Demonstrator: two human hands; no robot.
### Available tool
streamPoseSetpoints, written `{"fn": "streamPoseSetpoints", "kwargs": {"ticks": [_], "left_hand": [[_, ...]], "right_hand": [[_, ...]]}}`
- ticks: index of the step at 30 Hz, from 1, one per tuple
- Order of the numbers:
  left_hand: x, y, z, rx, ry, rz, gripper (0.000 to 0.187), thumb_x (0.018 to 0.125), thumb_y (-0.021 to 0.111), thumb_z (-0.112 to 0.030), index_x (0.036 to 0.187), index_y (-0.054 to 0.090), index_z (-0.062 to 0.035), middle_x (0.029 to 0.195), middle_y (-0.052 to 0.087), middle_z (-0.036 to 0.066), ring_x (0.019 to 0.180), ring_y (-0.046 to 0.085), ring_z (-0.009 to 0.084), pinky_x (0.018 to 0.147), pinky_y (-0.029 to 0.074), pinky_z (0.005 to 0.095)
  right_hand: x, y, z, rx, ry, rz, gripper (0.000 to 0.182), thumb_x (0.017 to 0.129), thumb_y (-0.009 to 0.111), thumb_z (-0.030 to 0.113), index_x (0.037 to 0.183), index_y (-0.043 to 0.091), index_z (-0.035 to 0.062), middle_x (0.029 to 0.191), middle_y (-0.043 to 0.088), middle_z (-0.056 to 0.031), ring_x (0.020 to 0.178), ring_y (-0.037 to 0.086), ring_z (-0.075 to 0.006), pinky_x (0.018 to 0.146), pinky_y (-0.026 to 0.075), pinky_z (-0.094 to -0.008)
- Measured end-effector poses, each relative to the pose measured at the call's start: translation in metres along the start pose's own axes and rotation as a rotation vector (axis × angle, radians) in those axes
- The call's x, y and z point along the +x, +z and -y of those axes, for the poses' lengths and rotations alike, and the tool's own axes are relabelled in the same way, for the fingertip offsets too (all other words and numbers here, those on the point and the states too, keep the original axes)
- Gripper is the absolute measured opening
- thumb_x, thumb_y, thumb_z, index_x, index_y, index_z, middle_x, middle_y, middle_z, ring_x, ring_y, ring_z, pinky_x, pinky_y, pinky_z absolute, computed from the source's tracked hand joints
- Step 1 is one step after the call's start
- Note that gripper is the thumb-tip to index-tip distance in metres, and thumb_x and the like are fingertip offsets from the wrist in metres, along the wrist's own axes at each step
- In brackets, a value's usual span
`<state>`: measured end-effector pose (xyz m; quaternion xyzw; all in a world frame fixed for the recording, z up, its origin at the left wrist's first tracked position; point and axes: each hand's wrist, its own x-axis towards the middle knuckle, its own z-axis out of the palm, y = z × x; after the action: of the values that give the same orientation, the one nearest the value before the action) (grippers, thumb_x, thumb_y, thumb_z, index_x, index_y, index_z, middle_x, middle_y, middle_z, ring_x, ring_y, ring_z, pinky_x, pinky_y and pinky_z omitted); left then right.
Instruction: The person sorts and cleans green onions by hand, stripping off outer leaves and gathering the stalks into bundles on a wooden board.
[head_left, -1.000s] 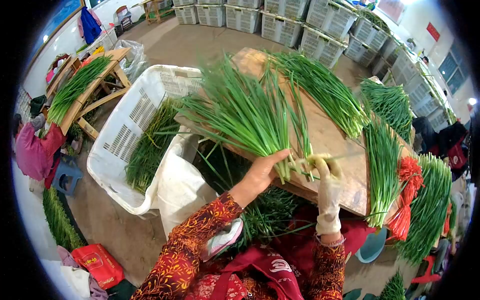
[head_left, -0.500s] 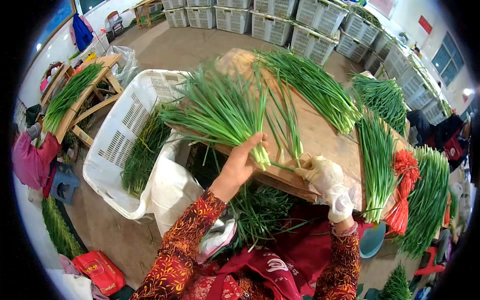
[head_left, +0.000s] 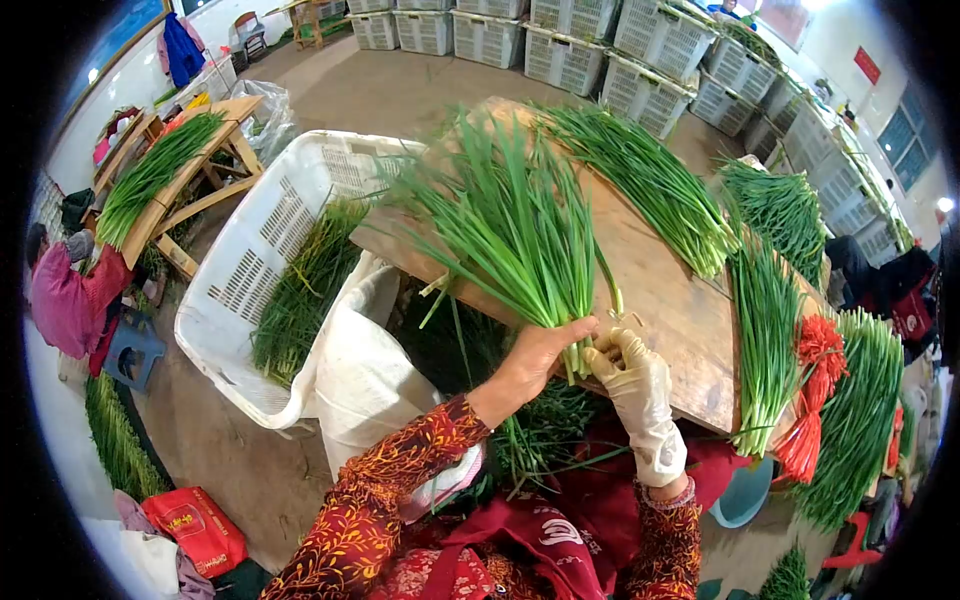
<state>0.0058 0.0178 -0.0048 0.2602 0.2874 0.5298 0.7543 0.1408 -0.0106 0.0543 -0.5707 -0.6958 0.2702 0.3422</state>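
Observation:
A bunch of long green stalks (head_left: 520,230) with pale ends stands tilted over the near left part of the wooden board (head_left: 660,325). My left hand (head_left: 545,350), bare, is wrapped round its lower end. Just right of it my right hand (head_left: 628,375), in a pale glove, has its fingers bent together by the stalk ends; what they hold, if anything, is too small to make out. Another pile of stalks (head_left: 645,180) lies along the far edge of the board, and one more (head_left: 765,340) on its right side, beside red ties (head_left: 815,380).
A white basket (head_left: 225,320) with loose greens stands left of the board, a white sack (head_left: 365,385) against it. More stalks (head_left: 860,410) lie at the right. Stacked crates (head_left: 565,60) line the back. A person in pink (head_left: 75,300) sits far left; a blue basin (head_left: 743,495) is near right.
The bunch in my left hand has moved right and is more upright. My right hand has come up beside its lower ends. The loose stalks on the board beside it are now mostly gone from view.

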Motion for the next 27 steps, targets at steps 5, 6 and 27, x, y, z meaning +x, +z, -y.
{"fn": "streamPoseSetpoints", "kwargs": {"ticks": [5,6,27], "left_hand": [[-0.003,-0.002,-0.005,0.072,0.066,0.054,0.03,0.079,0.064,-0.015,0.104,0.052,-0.002,0.094,0.058,0.004,0.083,0.057,0.0121,0.07,0.049,0.0263],[-0.003,-0.001,-0.005,0.102,0.085,0.05,0.03,0.079,0.064,-0.015,0.104,0.053,-0.0017,0.093,0.059,0.004,0.081,0.058,0.0126,0.067,0.05,0.0266],[-0.047,0.0,-0.158,-0.073,0.593,0.118,0.028,0.082,0.059,-0.022,0.1,0.049,-0.0033,0.09,0.051,0.0,0.074,0.05,0.007,0.063,0.048,0.0248]], "right_hand": [[0.015,0.002,-0.017,0.335,-0.003,-0.074,0.015,0.082,0.06,0.017,0.087,0.059,0.0028,0.07,0.061,-0.0042,0.059,0.052,-0.0084,0.052,0.042,-0.0228],[0.017,-0.003,-0.008,0.347,0.094,-0.053,0.016,0.084,0.058,0.017,0.088,0.059,0.0022,0.075,0.061,-0.004,0.063,0.053,-0.0085,0.055,0.042,-0.0225],[0.095,-0.012,-0.083,-0.342,-0.01,-0.27,0.018,0.077,0.06,0.026,0.083,0.06,0.0101,0.073,0.062,-0.01,0.069,0.06,-0.0278,0.062,0.046,-0.0372]]}}
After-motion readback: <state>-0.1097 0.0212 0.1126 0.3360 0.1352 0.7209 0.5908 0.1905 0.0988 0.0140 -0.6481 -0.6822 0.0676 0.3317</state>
